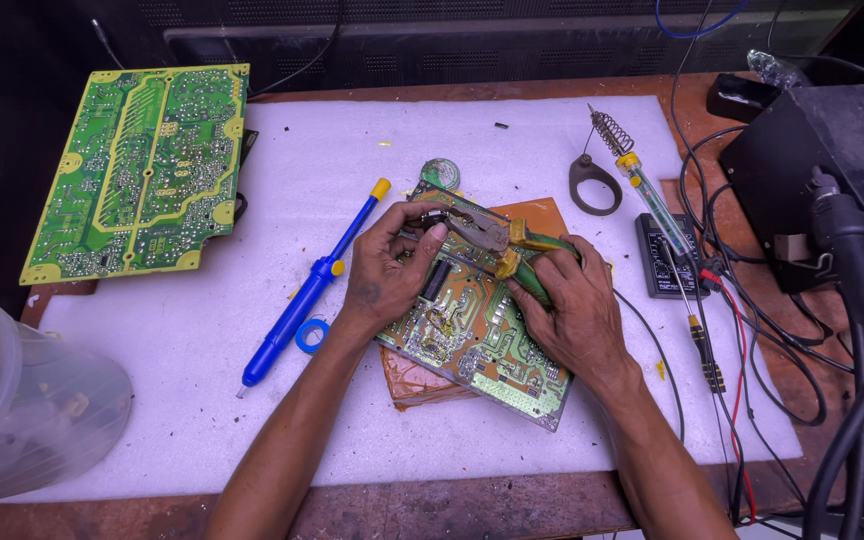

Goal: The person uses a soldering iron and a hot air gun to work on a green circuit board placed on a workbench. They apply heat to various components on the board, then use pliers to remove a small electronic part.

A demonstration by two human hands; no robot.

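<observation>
My right hand (570, 300) grips the green and yellow handles of a pair of pliers (497, 238). The metal jaws reach left to a small dark part held at my left fingertips. My left hand (389, 265) pinches that part just above a green circuit board (472, 335). The board lies tilted on a brown block (542, 215) in the middle of the white foam mat (202, 350). Whether the part is still attached to the board I cannot tell.
A blue desoldering pump (302, 295) and a small blue ring (311, 335) lie left of my hands. A larger green board (137, 170) sits far left, a clear plastic tub (32, 410) at the bottom left. Soldering iron stand (607, 150), screwdriver (697, 325), black station (822, 170) and cables crowd the right.
</observation>
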